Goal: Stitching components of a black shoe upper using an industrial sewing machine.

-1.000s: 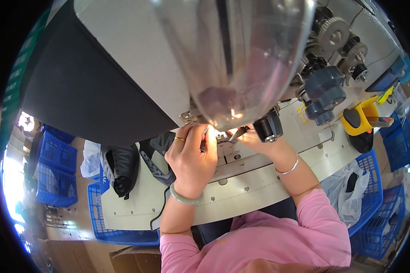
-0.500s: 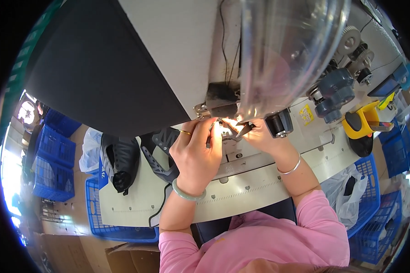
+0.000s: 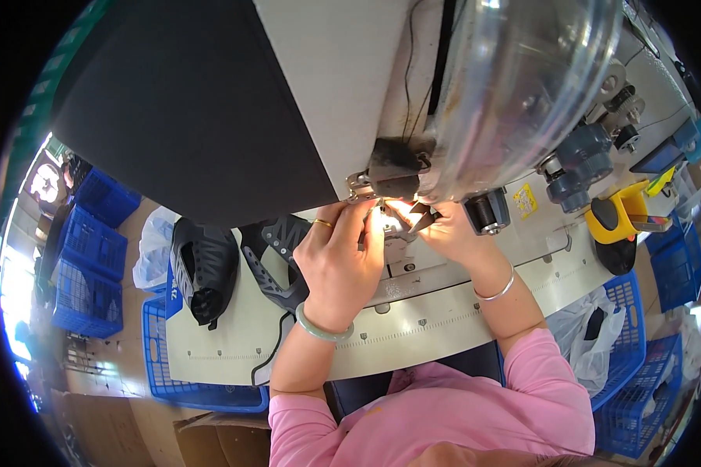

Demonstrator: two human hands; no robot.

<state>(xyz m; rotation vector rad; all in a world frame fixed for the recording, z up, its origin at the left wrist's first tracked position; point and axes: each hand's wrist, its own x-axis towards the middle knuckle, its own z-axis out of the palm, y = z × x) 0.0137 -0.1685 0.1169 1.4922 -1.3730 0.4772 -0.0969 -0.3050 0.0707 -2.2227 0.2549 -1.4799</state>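
Note:
Both my hands are close together under the head of a sewing machine [image 3: 397, 167], in its bright work light. My left hand [image 3: 339, 261] is closed, thumb and fingers pinched beside the needle area; a little dark material shows between them, too small to make out. My right hand [image 3: 453, 232] grips a small dark pointed piece [image 3: 420, 218] whose kind I cannot tell, its tip toward the needle. Left of my left hand lies a grey-black shoe upper [image 3: 276, 257] with eyelet holes, and beyond it a black laced shoe upper [image 3: 204, 268].
A pale table edge with ruler marks [image 3: 397, 336] curves before me. Blue baskets stand at left [image 3: 156, 354] and right [image 3: 627, 342], the right one with clear plastic bags [image 3: 592, 335]. A yellow tape dispenser [image 3: 619, 218] sits at right. A dark panel [image 3: 187, 109] overhangs the left.
The view has shifted slightly, so the machine head appears farther right. My hands stay at the needle area with their fingers almost unchanged.

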